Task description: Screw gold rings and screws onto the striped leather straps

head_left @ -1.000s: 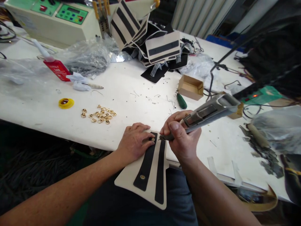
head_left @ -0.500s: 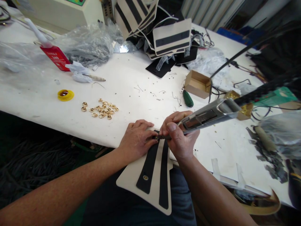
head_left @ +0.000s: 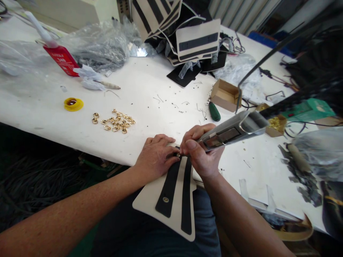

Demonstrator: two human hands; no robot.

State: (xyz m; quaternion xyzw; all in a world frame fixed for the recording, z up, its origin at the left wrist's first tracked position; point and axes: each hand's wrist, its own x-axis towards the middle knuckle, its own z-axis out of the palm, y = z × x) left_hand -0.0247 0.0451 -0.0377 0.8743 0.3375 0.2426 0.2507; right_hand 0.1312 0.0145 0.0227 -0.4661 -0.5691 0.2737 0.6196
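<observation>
A beige panel (head_left: 154, 200) with black strips lies partly on the table edge and partly over my lap. A round metal fitting (head_left: 165, 200) sits near the lower end of one strip. My left hand (head_left: 155, 155) rests on the panel's upper part, thumb and index finger closed around a small metal fitting (head_left: 178, 155) on the same strip. Wrapped around a silver electric screwdriver (head_left: 227, 134), my right hand (head_left: 203, 151) points its tip at that fitting from the right. The tip itself is hidden by my fingers.
Gold-coloured metal rings (head_left: 119, 122) lie in a loose pile, with a yellow round container (head_left: 73, 104) to their left. Behind are a red bottle (head_left: 61, 60) and stacked striped panels (head_left: 198, 39). A cardboard box (head_left: 225, 94) and a green handle (head_left: 214, 111) stand beyond the screwdriver.
The screwdriver's rear end has dipped slightly and come a little left, with my right hand shifting the same way. My left hand and the panel keep their places; the view has tilted a little.
</observation>
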